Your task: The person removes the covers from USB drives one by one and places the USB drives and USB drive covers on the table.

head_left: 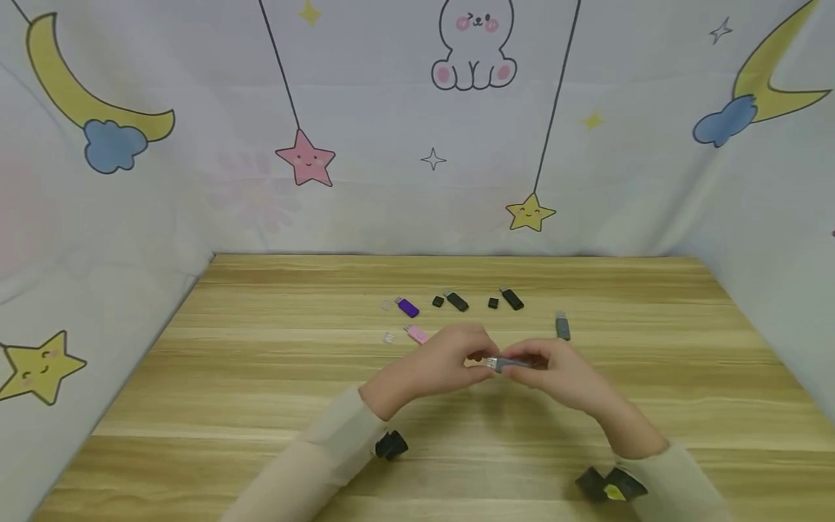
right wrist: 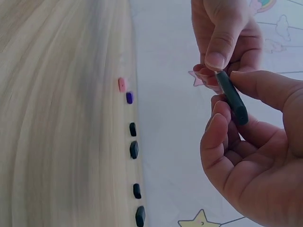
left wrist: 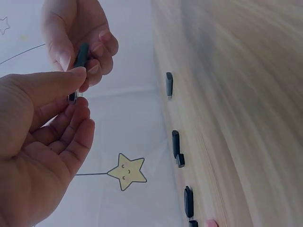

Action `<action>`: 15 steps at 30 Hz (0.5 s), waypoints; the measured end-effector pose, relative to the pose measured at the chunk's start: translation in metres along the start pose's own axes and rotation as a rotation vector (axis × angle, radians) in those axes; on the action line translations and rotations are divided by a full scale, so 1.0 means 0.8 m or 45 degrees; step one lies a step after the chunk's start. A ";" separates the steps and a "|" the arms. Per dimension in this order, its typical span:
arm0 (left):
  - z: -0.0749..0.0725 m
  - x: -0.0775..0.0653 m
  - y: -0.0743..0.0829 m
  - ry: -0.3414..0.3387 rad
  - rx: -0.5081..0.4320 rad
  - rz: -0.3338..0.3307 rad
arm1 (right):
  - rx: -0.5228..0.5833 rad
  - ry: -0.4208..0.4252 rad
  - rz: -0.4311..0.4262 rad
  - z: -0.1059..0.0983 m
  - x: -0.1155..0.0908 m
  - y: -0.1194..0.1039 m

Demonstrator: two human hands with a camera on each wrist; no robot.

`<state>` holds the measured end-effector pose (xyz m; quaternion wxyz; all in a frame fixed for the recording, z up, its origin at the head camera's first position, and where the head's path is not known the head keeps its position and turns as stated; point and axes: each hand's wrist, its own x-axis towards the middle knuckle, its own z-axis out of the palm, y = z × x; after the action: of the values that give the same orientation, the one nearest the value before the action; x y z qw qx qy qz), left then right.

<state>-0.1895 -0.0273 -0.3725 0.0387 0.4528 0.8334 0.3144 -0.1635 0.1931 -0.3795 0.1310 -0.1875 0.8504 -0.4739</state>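
Observation:
Over the middle of the table, a grey USB flash drive (head_left: 512,364) is held in the air between both hands. The right hand (head_left: 562,368) pinches its body between thumb and fingers. At the connector end, the left hand (head_left: 450,360) pinches with thumb and fingertips; a clear cap appears to be there, partly hidden by the fingers. In the right wrist view the drive (right wrist: 232,97) looks dark and slants between the hands. Just behind the left hand lies a pink flash drive (head_left: 416,333), partly covered by it. Another grey flash drive (head_left: 563,325) lies behind the right hand.
Farther back lie a purple flash drive (head_left: 408,307) and two black ones, left (head_left: 457,301) and right (head_left: 512,298). Black caps (head_left: 438,301) and clear caps (head_left: 389,338) sit beside drives. A printed cloth (head_left: 391,225) hangs behind the wooden table (head_left: 261,428).

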 end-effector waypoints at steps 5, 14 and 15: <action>0.000 -0.018 0.003 0.041 -0.015 -0.006 | 0.050 -0.027 -0.007 0.012 0.002 -0.007; 0.011 -0.038 0.006 0.181 0.092 0.109 | 0.085 -0.083 -0.003 0.029 0.006 -0.008; 0.012 -0.040 0.005 0.205 0.108 0.124 | 0.094 -0.091 0.004 0.030 0.006 -0.009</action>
<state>-0.1643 -0.0455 -0.3850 -0.0629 0.4672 0.8234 0.3158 -0.1566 0.1697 -0.3862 0.1688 -0.1981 0.8274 -0.4977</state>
